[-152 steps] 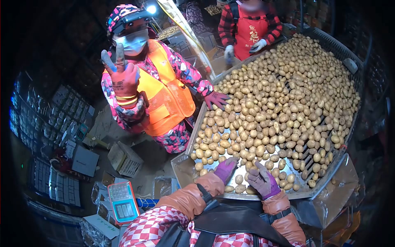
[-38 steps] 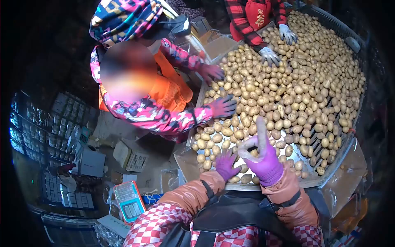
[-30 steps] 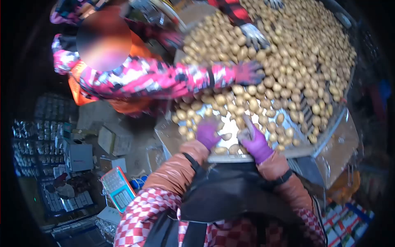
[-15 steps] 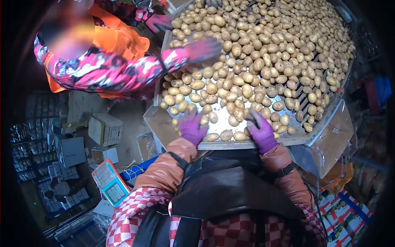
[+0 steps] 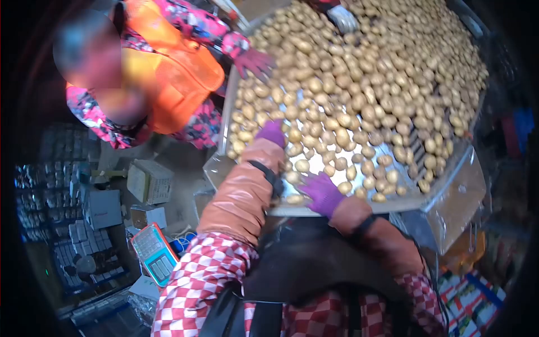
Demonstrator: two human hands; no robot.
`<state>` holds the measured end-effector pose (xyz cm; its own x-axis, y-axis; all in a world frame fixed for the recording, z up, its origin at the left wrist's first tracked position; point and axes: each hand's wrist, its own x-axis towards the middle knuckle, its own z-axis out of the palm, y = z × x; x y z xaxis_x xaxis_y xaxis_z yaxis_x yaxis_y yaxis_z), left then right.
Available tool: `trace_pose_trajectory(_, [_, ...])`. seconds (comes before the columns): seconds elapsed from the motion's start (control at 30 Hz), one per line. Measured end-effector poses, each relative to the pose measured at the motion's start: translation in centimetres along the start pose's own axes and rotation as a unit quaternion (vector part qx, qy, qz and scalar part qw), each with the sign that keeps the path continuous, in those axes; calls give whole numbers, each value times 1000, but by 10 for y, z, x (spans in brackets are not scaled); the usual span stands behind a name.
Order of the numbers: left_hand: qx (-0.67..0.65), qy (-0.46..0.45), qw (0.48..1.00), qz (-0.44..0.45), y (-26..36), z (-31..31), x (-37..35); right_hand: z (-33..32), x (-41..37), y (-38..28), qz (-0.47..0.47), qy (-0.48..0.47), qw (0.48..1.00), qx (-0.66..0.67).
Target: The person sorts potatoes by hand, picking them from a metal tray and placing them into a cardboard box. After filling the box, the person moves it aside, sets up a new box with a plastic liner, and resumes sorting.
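- Head view, motion-blurred. The potatoes [image 5: 359,95] lie in a dense layer across the sloped metal sorting table [image 5: 393,205], thinning to bare metal near its close edge.
- Left hand [image 5: 272,133], in a purple glove, is reached well up the table among the potatoes, near the left rim. The fingers look curled down over them, but I cannot tell whether it grips one.
- Right hand [image 5: 321,191], also in a purple glove, lies low near the close edge, palm down and fingers loosely spread. It touches loose potatoes with nothing closed in it.
- A co-worker's pink glove [image 5: 255,60] rests on the same left rim further up, and another worker's pale glove [image 5: 342,17] is at the far end.
- Judgement: with the left arm this extended, short raking pulls toward the bare patch should work better than grabbing. The right hand is best kept as a stop so nothing rolls off the close edge.
- Judgement: stay below the co-worker's glove to avoid crossing reaches.
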<state>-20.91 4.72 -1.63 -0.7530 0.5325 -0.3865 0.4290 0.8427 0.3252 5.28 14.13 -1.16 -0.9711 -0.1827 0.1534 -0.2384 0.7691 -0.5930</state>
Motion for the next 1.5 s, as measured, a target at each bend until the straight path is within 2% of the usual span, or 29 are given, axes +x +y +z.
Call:
trace_pose_trajectory(0.03, [5, -20, 1000, -20, -12, 14, 20, -3, 5, 7, 10, 2, 999, 35])
trace_pose_trajectory(0.07, [18, 26, 999, -6, -18, 19, 15, -6, 7, 8, 32, -17, 999, 36])
trace_pose_trajectory(0.1, [69, 14, 997, -28, -13, 15, 15, -11, 7, 7, 57, -32, 997, 35])
trace_pose_trajectory(0.13, [41, -21, 999, 2, -15, 2, 9, -15, 12, 3, 58, 18, 997, 53])
trace_pose_trajectory(0.17, [-56, -26, 998, -13, -18, -1, 7, -16, 15, -2, 66, 63, 993, 75])
trace_pose_trajectory(0.23, [-82, -45, 994, -49, -14, -15, 0, -20, 26, -8, 88, 130, 985, 73])
trace_pose_trajectory(0.3, [-126, -3, 990, -59, -1, -23, -17, -40, 32, -14, 114, 148, 973, 137])
trace_pose_trajectory(0.33, [-144, 41, 988, -38, -4, -13, -20, -50, 33, -17, 132, 159, 959, 193])
trace_pose_trajectory(0.37, [-248, 57, 967, -7, -9, -5, -27, -63, 34, -21, 152, 169, 942, 249])
trace_pose_trajectory(0.4, [-270, 117, 955, 24, -13, 9, -32, -84, 35, -27, 134, 207, 936, 252])
trace_pose_trajectory(0.43, [-291, 177, 939, 54, -6, 8, -44, -110, 34, -37, 197, 181, 925, 269])
trace_pose_trajectory(0.5, [-284, 193, 939, 22, 26, -6, -95, -114, 32, -27, 184, 272, 873, 360])
trace_pose_trajectory(0.53, [-305, 130, 943, -10, 34, 1, -113, -125, 35, -32, 186, 270, 869, 371])
trace_pose_trajectory(0.57, [-248, 110, 960, 75, 33, 4, -126, -143, 39, -44, 188, 269, 864, 383])
trace_pose_trajectory(0.63, [-147, 56, 981, 118, 33, 27, -135, -171, 48, -62, 134, 272, 897, 321])
trace_pose_trajectory(0.67, [-115, 14, 984, 135, 40, 21, -137, -196, 56, -80, 53, 291, 916, 272])
trace_pose_trajectory(0.73, [-184, 43, 973, 129, 39, 21, -131, -264, 64, -125, -144, 339, 913, 176])
trace_pose_trajectory(0.77, [-221, 48, 966, 124, 41, 25, -134, -304, 59, -150, -159, 279, 923, 210])
trace_pose_trajectory(0.83, [-195, 32, 975, 97, 52, 5, -141, -326, 65, -159, -217, 272, 908, 232])
trace_pose_trajectory(0.87, [-196, 55, 972, 115, 45, 17, -137, -317, 75, -152, -256, 325, 883, 220])
trace_pose_trajectory(1.03, [-153, 89, 977, 121, 34, 24, -140, -314, 91, -162, -273, 360, 890, 54])
trace_pose_trajectory(1.07, [-174, 130, 963, 159, 22, 44, -135, -308, 93, -163, -267, 357, 892, 75])
trace_pose_trajectory(1.1, [-179, 88, 971, 130, 32, 33, -142, -301, 96, -163, -260, 354, 893, 96])
trace_pose_trajectory(1.2, [-172, 98, 972, 128, 37, 29, -146, -291, 100, -159, -266, 348, 889, 136])
trace_pose_trajectory(1.27, [-151, 74, 978, 124, 34, 25, -153, -285, 94, -154, -243, 339, 895, 158])
trace_pose_trajectory(1.37, [-337, 43, 939, 57, 34, 20, -154, -264, 78, -140, -186, 326, 909, 183])
trace_pose_trajectory(1.4, [-452, 43, 889, 59, 20, 39, -143, -246, 69, -127, -89, 303, 926, 209])
trace_pose_trajectory(1.47, [-495, 47, 867, 16, 50, -3, -158, -210, 54, -101, 166, 220, 876, 395])
trace_pose_trajectory(1.5, [-452, 126, 881, 58, 41, 11, -149, -167, 47, -69, 176, 240, 856, 423])
